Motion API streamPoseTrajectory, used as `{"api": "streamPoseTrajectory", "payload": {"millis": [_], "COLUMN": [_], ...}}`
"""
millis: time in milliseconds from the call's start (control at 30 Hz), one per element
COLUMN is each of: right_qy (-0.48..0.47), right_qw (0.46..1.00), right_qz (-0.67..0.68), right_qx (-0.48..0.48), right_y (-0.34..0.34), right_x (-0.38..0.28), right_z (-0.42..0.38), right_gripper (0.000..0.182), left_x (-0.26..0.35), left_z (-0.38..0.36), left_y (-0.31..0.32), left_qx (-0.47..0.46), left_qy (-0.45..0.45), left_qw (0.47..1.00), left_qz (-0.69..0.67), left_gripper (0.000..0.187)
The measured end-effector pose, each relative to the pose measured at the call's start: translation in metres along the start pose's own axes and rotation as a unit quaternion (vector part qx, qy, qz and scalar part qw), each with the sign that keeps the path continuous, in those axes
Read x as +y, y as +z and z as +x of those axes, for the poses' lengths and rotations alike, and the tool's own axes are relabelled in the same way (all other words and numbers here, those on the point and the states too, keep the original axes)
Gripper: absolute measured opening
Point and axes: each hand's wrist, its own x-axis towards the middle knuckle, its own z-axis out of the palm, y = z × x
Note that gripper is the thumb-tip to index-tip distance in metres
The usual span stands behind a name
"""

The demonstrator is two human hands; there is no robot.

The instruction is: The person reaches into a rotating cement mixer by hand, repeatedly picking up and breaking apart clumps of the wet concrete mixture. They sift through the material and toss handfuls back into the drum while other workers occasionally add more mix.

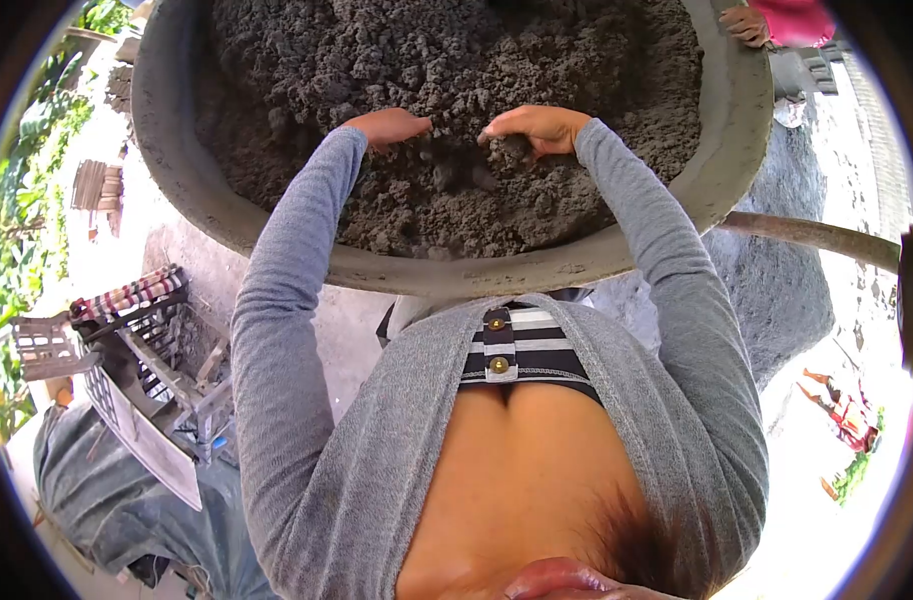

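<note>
Both hands in the dark mix (447, 85) filling the basin (457, 275).
Left to right: left hand (392, 126) at basin's middle, fingers sunk, spread we can't tell; right hand (542, 128) beside it, fingers curled round what looks like a dark clump (512, 150); another person's hand (745, 25) at basin's right rim. We judge mix soft, crumbly, heavy in bulk; cup from below.

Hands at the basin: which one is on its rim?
The co-worker's hand with the pink sleeve; the person's left hand and right hand are in the dark mixture.
</note>
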Motion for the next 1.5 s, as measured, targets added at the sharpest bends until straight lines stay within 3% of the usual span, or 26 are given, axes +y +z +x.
{"api": "streamPoseTrajectory", "payload": {"millis": [67,100,167,200,267,367,400,467,633,700,733,800,833,900,933,1000,1033,1067,1100,1133,1200,1267,1300,1367,1433,1500], "right_qy": [-0.015,-0.059,-0.167,-0.148,-0.091,0.0,-0.004,0.013,0.026,0.042,0.036,0.021,0.014,0.055,0.049,0.122,0.11,0.107,0.102,0.098,0.079,0.017,-0.056,-0.1,-0.21,-0.294], "right_qw": [0.997,0.976,0.868,0.84,0.727,0.568,0.569,0.485,0.442,0.392,0.39,0.435,0.433,0.403,0.399,0.395,0.432,0.433,0.503,0.57,0.594,0.701,0.774,0.872,0.929,0.919], "right_qz": [-0.054,-0.2,-0.442,-0.501,-0.678,-0.823,-0.822,-0.874,-0.895,-0.908,-0.909,-0.892,-0.892,-0.914,-0.916,-0.91,-0.894,-0.893,-0.855,-0.811,-0.796,-0.711,-0.628,-0.478,-0.297,-0.192], "right_qx": [0.047,0.064,0.149,0.147,0.067,0.022,0.022,0.022,0.041,0.141,0.144,0.124,0.127,0.01,0.013,-0.009,0.051,0.057,0.072,0.089,0.087,0.053,0.061,0.015,0.063,0.182], "right_y": [0.002,-0.004,0.011,0.026,0.055,0.089,0.096,0.107,0.12,0.122,0.119,0.116,0.115,0.117,0.119,0.122,0.117,0.11,0.102,0.092,0.077,0.062,0.045,0.034,0.024,0.031], "right_x": [0.011,0.027,0.053,0.059,0.065,0.068,0.068,0.064,0.058,0.069,0.072,0.07,0.068,0.048,0.044,0.039,0.049,0.054,0.057,0.06,0.045,0.008,0.001,-0.041,-0.056,-0.077], "right_z": [0.011,0.031,0.045,0.045,0.046,0.06,0.061,0.062,0.043,0.051,0.053,0.05,0.05,0.035,0.034,0.033,0.039,0.04,0.04,0.04,0.03,-0.008,-0.022,-0.054,-0.065,-0.071], "right_gripper": [0.04,0.04,0.045,0.05,0.058,0.061,0.061,0.054,0.047,0.049,0.049,0.043,0.043,0.039,0.039,0.039,0.035,0.035,0.031,0.029,0.031,0.042,0.047,0.053,0.054,0.053], "left_x": [0.002,0.006,0.01,0.013,0.016,0.017,0.017,0.016,0.007,0.007,0.01,0.015,0.017,0.016,0.012,0.01,0.007,0.017,0.019,0.005,-0.017,-0.041,-0.059,-0.019,0.011,0.038], "left_z": [-0.001,-0.007,-0.009,-0.009,-0.012,-0.016,-0.017,-0.02,-0.029,-0.039,-0.047,-0.054,-0.055,-0.064,-0.069,-0.083,-0.092,-0.114,-0.129,-0.131,-0.141,-0.144,-0.13,-0.141,-0.149,-0.147], "left_y": [-0.001,-0.002,-0.001,-0.001,-0.001,0.0,0.001,0.002,-0.003,-0.008,-0.01,-0.014,-0.017,-0.019,-0.021,-0.022,-0.023,-0.02,-0.022,-0.032,-0.04,-0.041,-0.041,-0.022,-0.003,0.023], "left_qx": [0.016,0.006,0.019,0.036,0.036,0.046,0.055,0.058,0.082,0.088,0.099,0.115,0.116,0.165,0.171,0.369,0.372,0.493,0.603,0.613,0.63,0.6,0.578,0.551,0.533,0.538], "left_qy": [-0.001,0.02,0.018,0.019,0.025,0.039,0.051,0.045,0.051,0.041,0.054,0.061,0.059,0.097,0.093,0.149,0.147,0.1,0.054,0.031,-0.082,-0.087,-0.05,-0.051,-0.049,-0.023], "left_qw": [1.0,1.0,1.0,0.999,0.999,0.996,0.993,0.992,0.991,0.992,0.99,0.987,0.986,0.978,0.978,0.905,0.903,0.835,0.745,0.754,0.744,0.789,0.813,0.833,0.844,0.838], "left_qz": [0.007,0.005,0.014,0.019,0.02,0.057,0.095,0.105,0.098,0.086,0.09,0.097,0.1,0.079,0.079,0.151,0.157,0.223,0.282,0.233,0.207,0.099,0.045,0.016,0.025,0.084], "left_gripper": [0.058,0.055,0.055,0.055,0.055,0.056,0.056,0.056,0.057,0.055,0.053,0.051,0.049,0.044,0.044,0.045,0.045,0.048,0.05,0.057,0.062,0.066,0.067,0.065,0.062,0.06]}}
